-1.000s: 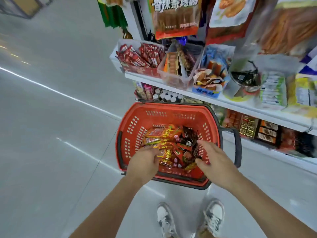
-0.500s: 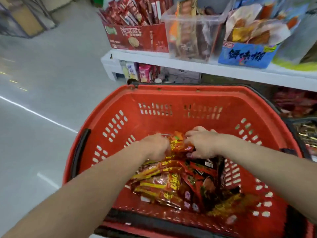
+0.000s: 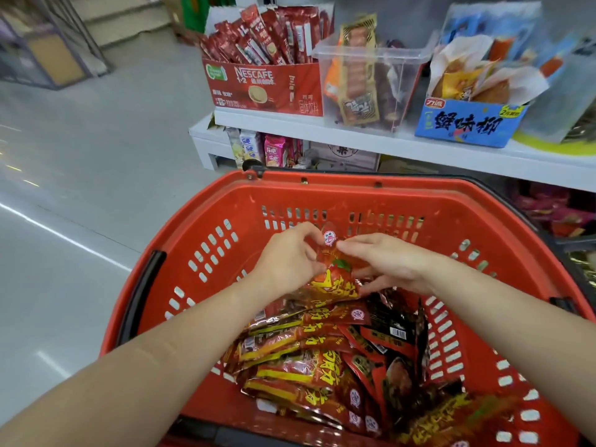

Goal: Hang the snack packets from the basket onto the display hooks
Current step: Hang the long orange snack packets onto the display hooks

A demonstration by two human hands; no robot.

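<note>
The grip of the left hand (image 3: 290,258) was closed on the left edge of a red snack packet (image 3: 337,279), with thumb and curled fingers pinching it near its upper end. The grip of the right hand (image 3: 392,264) was closed on the same packet from the other side, its fingers reaching across the top edge and its thumb lower down. The packet was held between the two hands inside the basket (image 3: 354,188), toward its far wall. It bore a round white logo near the top and large yellow characters lower down, and its lower end overlapped the heap beneath; whether it touched that heap could not be told. That pile of packets (image 3: 316,362) lay on the basket floor under and between the forearms: red and yellow ones mostly, with several dark ones toward the right, all lying flat or slanted across each other. The basket was red plastic with slotted walls, and a black handle (image 3: 142,295) lay folded along its left rim. Just beyond the far rim stood a white shelf (image 3: 403,145). On it, from left to right, stood a red Nescafé carton (image 3: 264,87) full of upright sticks, a clear plastic tub (image 3: 400,85) holding sausage packets, and a blue carton (image 3: 467,124) of wrapped snacks. Small drink cartons (image 3: 274,151) stood on the lower level under the shelf. A pale grey floor (image 3: 80,195) spread away to the left.
</note>
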